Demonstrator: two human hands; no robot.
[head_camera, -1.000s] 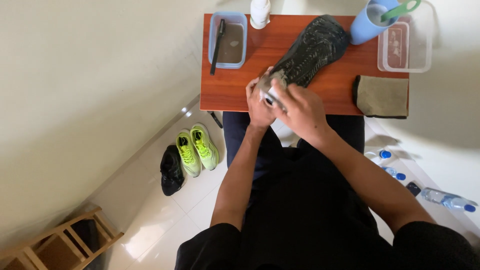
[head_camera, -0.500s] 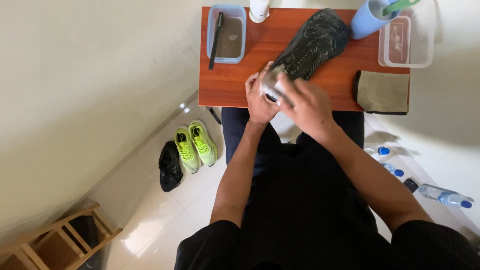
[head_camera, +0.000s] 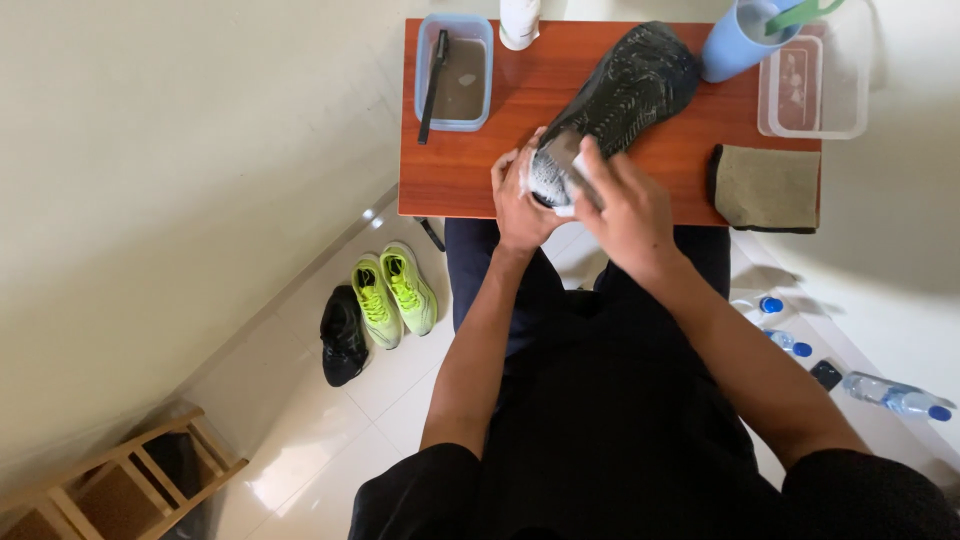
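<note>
The dark shoe (head_camera: 622, 88) lies sole-up on the worktop (head_camera: 520, 120), heel at the near edge. The left hand (head_camera: 518, 205) cups the heel while the right hand (head_camera: 620, 205) presses a white wipe (head_camera: 560, 165) against it; this looks like the heel-scrubbing stage, which calls for firm rubbing while the heel is kept steady.

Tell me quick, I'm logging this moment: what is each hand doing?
Left hand: closed around the heel of the dark shoe.
Right hand: closed on a small white thing, pressed to the heel; what it is cannot be told.

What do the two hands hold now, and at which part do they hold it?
Both hands, left hand and right hand, grip the dark shoe at its near end, sole up on the table. Heel or toe cannot be told.
</note>
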